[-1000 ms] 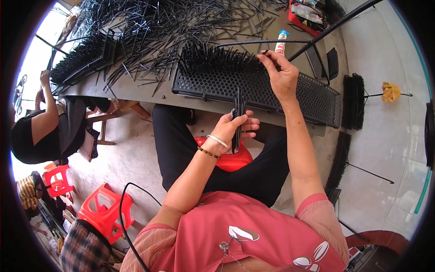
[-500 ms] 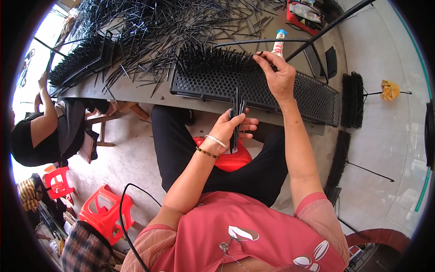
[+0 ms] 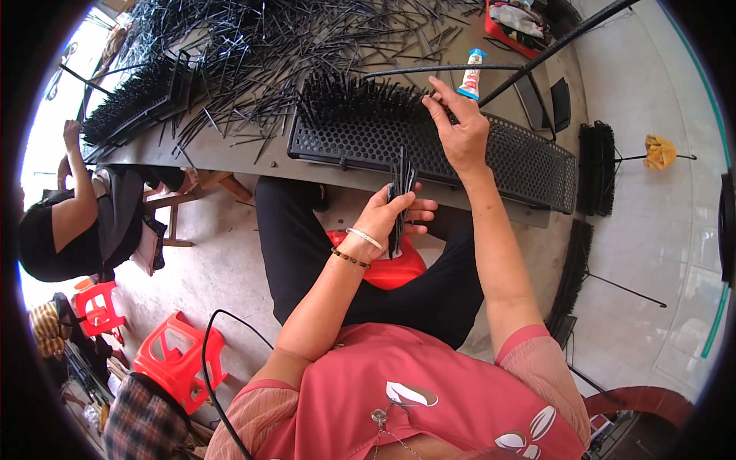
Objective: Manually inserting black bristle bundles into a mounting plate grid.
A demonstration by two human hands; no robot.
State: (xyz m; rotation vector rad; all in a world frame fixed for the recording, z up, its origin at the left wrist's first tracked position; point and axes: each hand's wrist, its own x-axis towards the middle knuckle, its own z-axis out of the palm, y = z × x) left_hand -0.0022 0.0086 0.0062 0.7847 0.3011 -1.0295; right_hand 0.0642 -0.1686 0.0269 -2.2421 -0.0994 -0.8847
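Clamped in the left hand [image 3: 387, 213], just off the near edge of the tabletop [image 3: 230, 159]: a bundle of black strips [image 3: 402, 180], roughly upright, top ends overlapping in view the perforated black panel [image 3: 360, 144]. Along that near edge, stretching toward the near right corner — the panel itself, with black bristles [image 3: 353, 98] standing thickly over its far left part. At the right end of those bristles, the right hand [image 3: 463, 136], thumb and forefinger parted, well apart from the left. Close beyond those fingers, a thin black rod [image 3: 414, 71], meeting a thicker rod [image 3: 560, 50] slanting in over the far right of the tabletop, in the way there. Just beside the fingers, a wrapped stick [image 3: 471, 75] with blue ends; toward the far right corner, a red tray [image 3: 507, 44] of small things. Over the far left, a tangle of loose strips [image 3: 253, 46]. At the left end, a second bristled panel [image 3: 142, 100] — near it, a co-worker's hand [image 3: 70, 132]. Past the right edge, a black brush [image 3: 596, 170].
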